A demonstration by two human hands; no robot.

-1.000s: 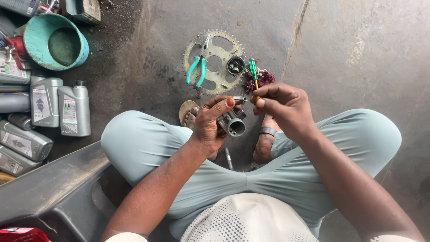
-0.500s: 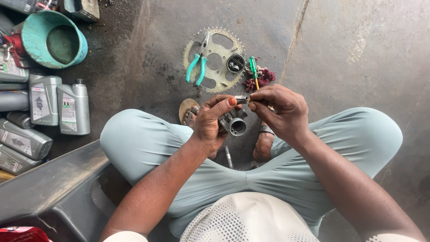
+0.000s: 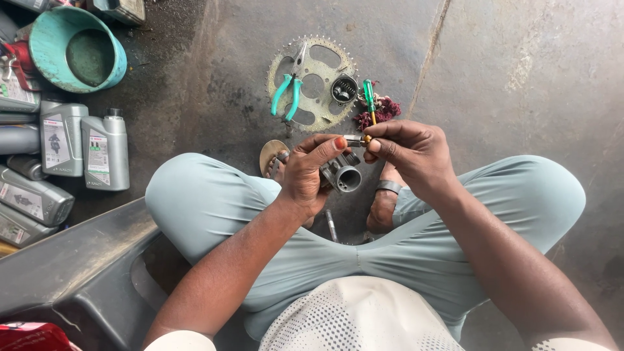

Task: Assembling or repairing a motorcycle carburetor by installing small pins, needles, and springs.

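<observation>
Both hands meet above the crossed legs of a person sitting on the concrete floor point(image 3: 520, 71). Closed around a small grey metal carburettor body point(image 3: 341, 174), the left hand point(image 3: 311, 175) has its thumb over the top and its fingers underneath, with the part's round opening facing up toward the camera. Fingertips of the right hand point(image 3: 409, 153) pinch a small brass-tipped pin point(image 3: 357, 140), which lies level just above the carburettor body and touches the left thumb.

On the floor just beyond the hands lies a toothed sprocket point(image 3: 313, 83). Across it rest pliers with teal handles point(image 3: 288, 91), and a small round black part point(image 3: 344, 90) sits on its right side. A green-handled screwdriver point(image 3: 368, 97) lies beside that, over a dark red rag point(image 3: 380, 110).

Toward the left edge of the floor stand grey oil bottles point(image 3: 84, 146), with a teal tub point(image 3: 78, 49) behind them. A dark grey plastic panel point(image 3: 71, 260) lies by the left knee.
</observation>
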